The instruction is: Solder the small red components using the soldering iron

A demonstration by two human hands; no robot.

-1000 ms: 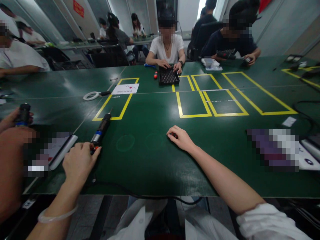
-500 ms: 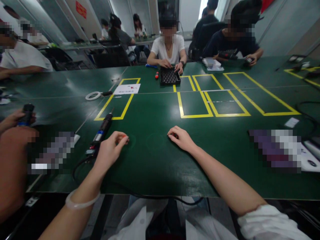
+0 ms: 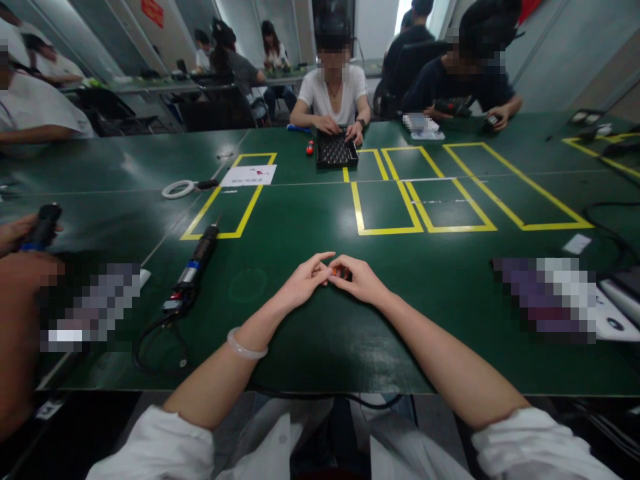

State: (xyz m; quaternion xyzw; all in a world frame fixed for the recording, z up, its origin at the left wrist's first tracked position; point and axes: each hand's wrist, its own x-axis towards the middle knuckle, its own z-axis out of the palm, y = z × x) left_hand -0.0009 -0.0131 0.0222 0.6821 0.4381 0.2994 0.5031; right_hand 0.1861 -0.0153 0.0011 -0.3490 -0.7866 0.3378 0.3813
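Observation:
Over the table, my left hand (image 3: 305, 280) and my right hand (image 3: 361, 277) meet at the fingertips. A small orange piece (image 3: 334, 272) shows at the tips of my right thumb and fingers, which are pinched on it. Its exact kind is too small to make out. The left index finger is stretched out above the right fingers, and the left thumb touches the right fingertips. Left of my hands lies a black electric screwdriver (image 3: 193, 270), its bit pointing away from me and its cable curling towards me.
Yellow tape outlines (image 3: 390, 231) mark the green table (image 3: 280, 220). A white sheet (image 3: 250, 175) and white ring (image 3: 179, 189) lie ahead left. Opposite, a person handles a black tray (image 3: 336, 163). Blurred-out items flank me; a neighbour holds a black tool (image 3: 46, 223) at left.
My left hand has moved right, away from the screwdriver, to meet my right hand. The orange piece, earlier in my left fingers, is now at my right fingertips. The left index finger has straightened.

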